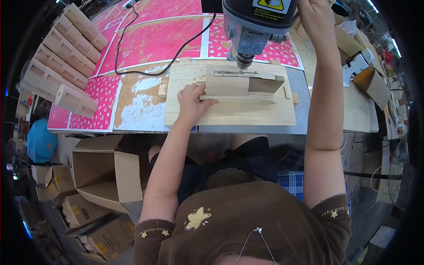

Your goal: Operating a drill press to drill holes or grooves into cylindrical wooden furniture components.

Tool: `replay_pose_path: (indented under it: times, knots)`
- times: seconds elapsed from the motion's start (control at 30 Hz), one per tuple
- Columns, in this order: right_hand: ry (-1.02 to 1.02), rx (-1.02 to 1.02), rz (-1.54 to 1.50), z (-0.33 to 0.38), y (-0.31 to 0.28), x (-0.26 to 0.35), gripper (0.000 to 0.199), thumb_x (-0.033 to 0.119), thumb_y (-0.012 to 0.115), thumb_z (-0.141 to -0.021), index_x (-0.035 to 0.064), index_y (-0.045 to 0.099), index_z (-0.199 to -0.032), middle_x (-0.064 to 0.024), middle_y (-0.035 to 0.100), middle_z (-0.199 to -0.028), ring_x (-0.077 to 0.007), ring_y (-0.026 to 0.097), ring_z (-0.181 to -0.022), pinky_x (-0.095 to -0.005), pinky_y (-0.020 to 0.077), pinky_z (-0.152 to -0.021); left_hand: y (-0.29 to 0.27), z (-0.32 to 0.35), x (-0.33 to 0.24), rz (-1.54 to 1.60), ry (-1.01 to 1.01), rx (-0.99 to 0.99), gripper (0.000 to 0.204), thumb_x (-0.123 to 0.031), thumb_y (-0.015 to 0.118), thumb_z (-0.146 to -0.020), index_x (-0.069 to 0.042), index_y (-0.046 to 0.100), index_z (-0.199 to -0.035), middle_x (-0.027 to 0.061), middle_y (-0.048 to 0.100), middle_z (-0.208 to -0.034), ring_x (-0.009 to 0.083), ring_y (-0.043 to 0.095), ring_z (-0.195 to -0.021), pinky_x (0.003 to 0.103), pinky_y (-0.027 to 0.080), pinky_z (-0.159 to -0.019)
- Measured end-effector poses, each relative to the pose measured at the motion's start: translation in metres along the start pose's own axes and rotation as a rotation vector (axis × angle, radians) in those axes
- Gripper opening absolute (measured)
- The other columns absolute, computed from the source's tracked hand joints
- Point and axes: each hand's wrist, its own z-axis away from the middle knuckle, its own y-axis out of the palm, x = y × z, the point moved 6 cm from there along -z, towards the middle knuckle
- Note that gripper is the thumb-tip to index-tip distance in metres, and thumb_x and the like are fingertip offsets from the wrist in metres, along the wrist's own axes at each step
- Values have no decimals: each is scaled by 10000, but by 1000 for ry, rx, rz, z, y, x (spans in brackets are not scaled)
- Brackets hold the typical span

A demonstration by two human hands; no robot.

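Note:
My left hand (194, 104) grips the left end of a pale wooden workpiece (227, 85), its thumb lying along the front. The workpiece rests on a flat wooden board (185, 115) and has a darker recess at its right part. Just above its top edge hangs the chuck (244, 59) of a bench drill (258, 20), the bit pointing down at a narrow metal-edged slot. High on the right, my right arm reaches up to the drill's side. There my right hand (316, 13) is closed at the picture's edge, and what it holds is hidden.
Several wooden cylinders with cut-outs (76, 100) stand stacked at the table's left. A black cable (176, 55) curves over the pink sheet (154, 42). Wood dust lies around the board. An open cardboard box (95, 170) sits below left; another carton (372, 86) is at the right.

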Motion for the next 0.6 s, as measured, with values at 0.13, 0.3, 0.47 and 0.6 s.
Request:
replay_pose_path:
  times: [0.13, 0.3, 0.47, 0.6]
  knots:
    - [-68, -53, 336, 53, -20, 32, 179, 165, 566, -854, -6, 596, -898, -71, 577, -720, -123, 532, -668, -265, 427, -613, -5, 4, 0, -38, 2, -9, 519, -274, 789, -534, -159, 630, -1015, -20, 524, -715, 173, 503, -784, 370, 278, -782]
    - [-56, -126, 99, 122, -8, 24, 131, 98, 563, -840, -17, 602, -790, -107, 529, -603, -177, 522, -519, -313, 415, -507, -3, 0, -5, -42, -3, 17, 517, -271, 785, -543, -166, 628, -1024, -21, 522, -723, 169, 502, -783, 364, 271, -778]
    - [-27, -117, 67, 160, 16, -12, 102, 55, 554, -819, 3, 620, -878, -94, 554, -651, -213, 547, -621, -299, 417, -594, -4, 1, -4, -64, -15, 38, 520, -267, 782, -550, -174, 627, -1037, -22, 524, -727, 163, 504, -784, 358, 268, -775]
    - [-154, -205, 38, 171, 33, -33, 104, 47, 562, -806, 6, 621, -882, -81, 551, -662, -225, 531, -685, -309, 397, -646, -4, 0, -7, -70, -21, 34, 521, -263, 780, -554, -173, 626, -1043, -14, 530, -729, 166, 509, -782, 359, 266, -777]
